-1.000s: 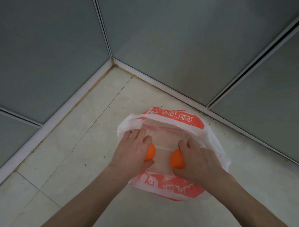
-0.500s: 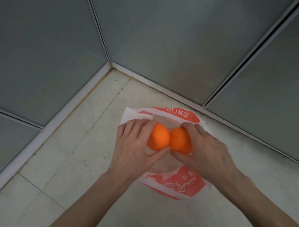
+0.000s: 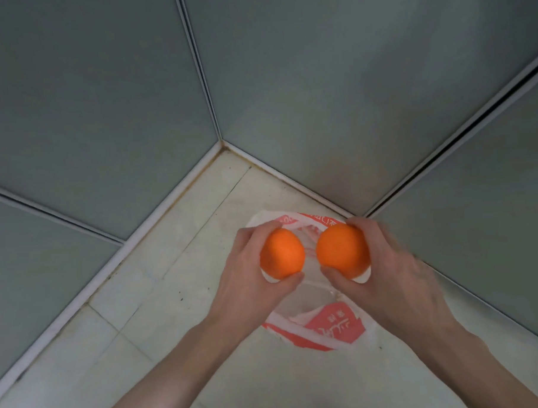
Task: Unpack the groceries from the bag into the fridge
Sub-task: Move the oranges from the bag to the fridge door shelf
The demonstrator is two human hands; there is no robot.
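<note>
From the head camera I see my left hand (image 3: pixel 249 272) curled around one orange (image 3: pixel 283 254) and my right hand (image 3: pixel 384 269) gripping another orange (image 3: pixel 342 250), held apart above the open red-and-white bag (image 3: pixel 328 327) on the tiled floor (image 3: pixel 137 317).

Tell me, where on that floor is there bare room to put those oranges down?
Bare tile lies left of the plastic bag, bordered by the pale baseboard. A narrower patch lies in the corner beyond the bag. It is crowded at the bag, where the left hand and right hand each hold an orange.
</note>
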